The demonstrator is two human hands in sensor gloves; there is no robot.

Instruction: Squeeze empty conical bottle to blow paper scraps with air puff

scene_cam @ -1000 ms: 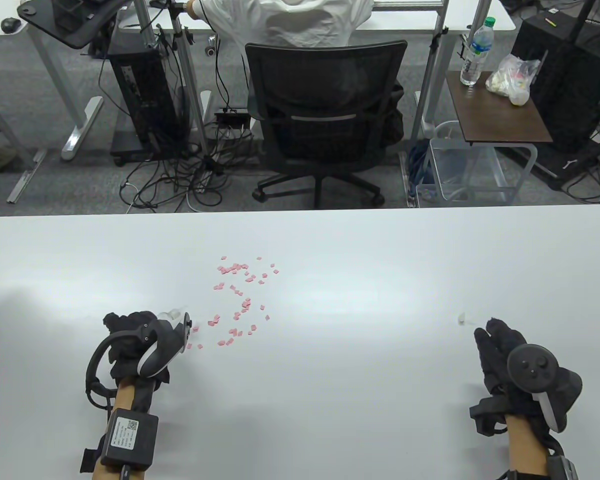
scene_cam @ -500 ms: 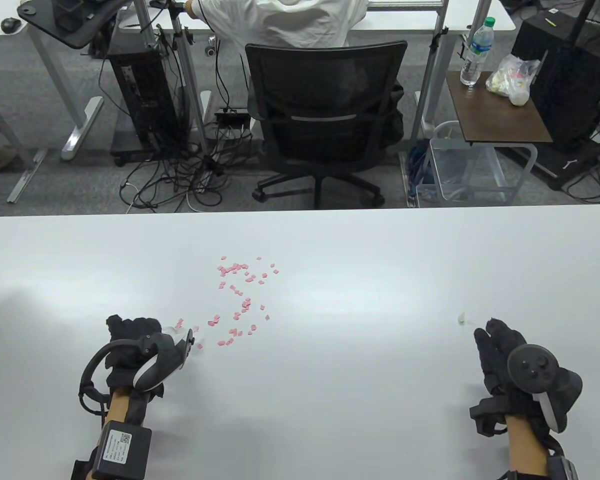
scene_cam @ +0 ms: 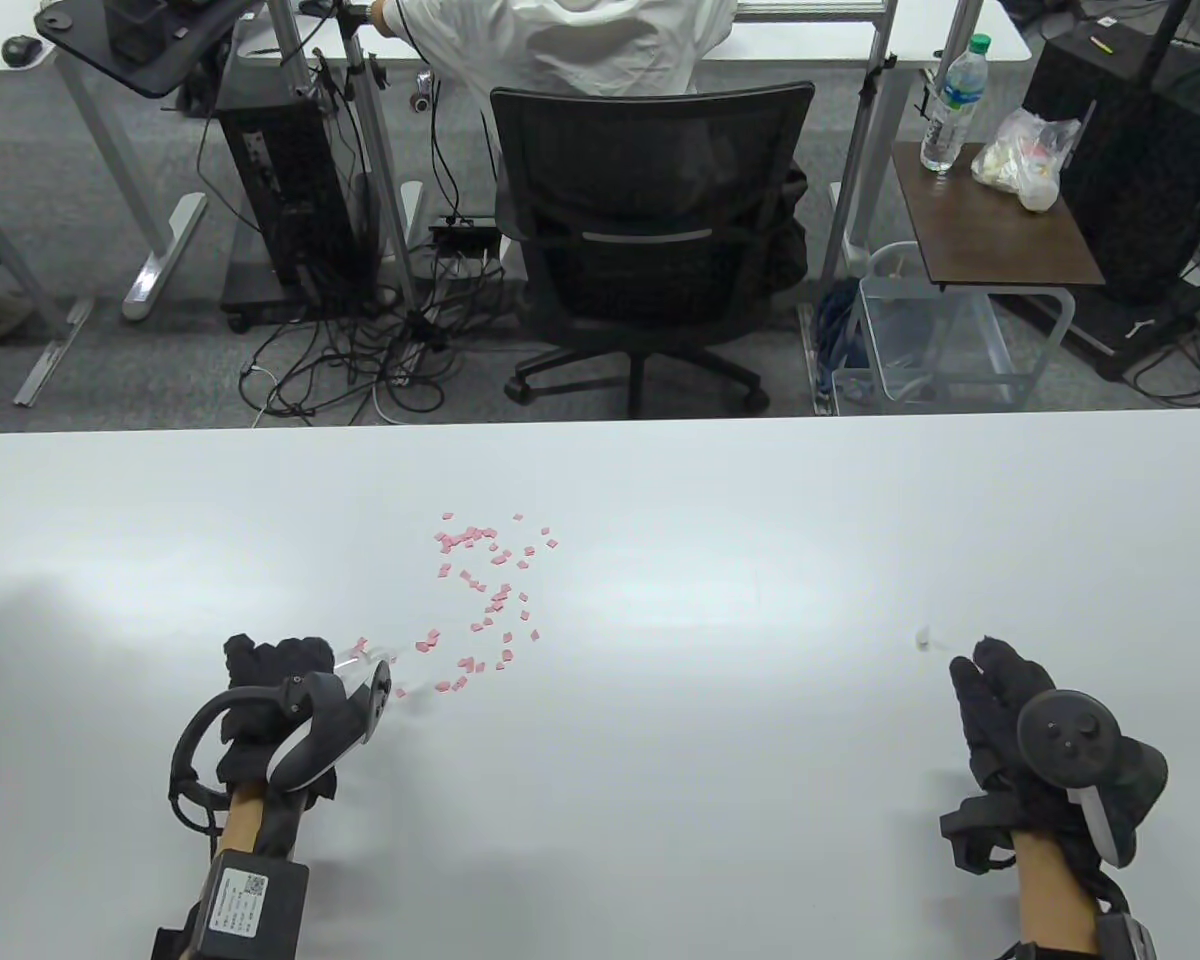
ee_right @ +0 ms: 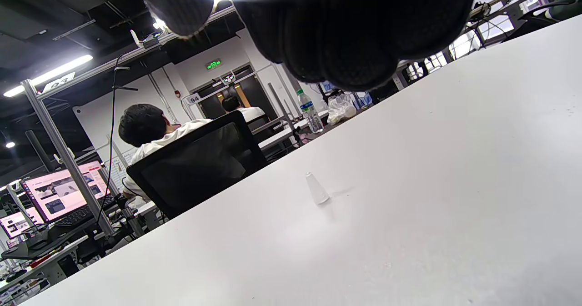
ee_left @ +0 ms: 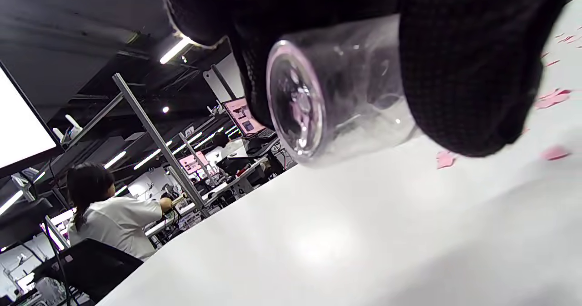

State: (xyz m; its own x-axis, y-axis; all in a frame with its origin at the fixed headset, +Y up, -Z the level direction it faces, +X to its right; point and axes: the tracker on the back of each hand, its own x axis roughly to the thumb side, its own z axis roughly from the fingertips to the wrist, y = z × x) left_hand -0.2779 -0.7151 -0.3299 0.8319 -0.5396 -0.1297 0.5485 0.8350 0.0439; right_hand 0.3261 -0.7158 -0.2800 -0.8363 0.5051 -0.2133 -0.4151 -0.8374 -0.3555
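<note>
My left hand [scene_cam: 280, 670] grips a clear empty conical bottle [ee_left: 336, 101] lying sideways just above the white table [scene_cam: 660, 800]; its tip [scene_cam: 352, 658] points right toward the pink paper scraps [scene_cam: 480, 590]. The scraps lie scattered in a curved band in front of and to the right of the tip, a few close to it. In the left wrist view the bottle's round base faces the camera, with gloved fingers [ee_left: 468, 69] wrapped over it. My right hand [scene_cam: 1000, 700] rests flat on the table at the right, holding nothing.
A small clear conical cap [scene_cam: 923, 635] stands on the table just beyond my right fingertips, also in the right wrist view [ee_right: 316, 188]. Beyond the table's far edge are an office chair [scene_cam: 650, 250], cables and a side table [scene_cam: 990, 215].
My left hand with the bottle drew back toward me and shifted slightly right. A few scraps near the tip shifted. The right hand stayed still.
</note>
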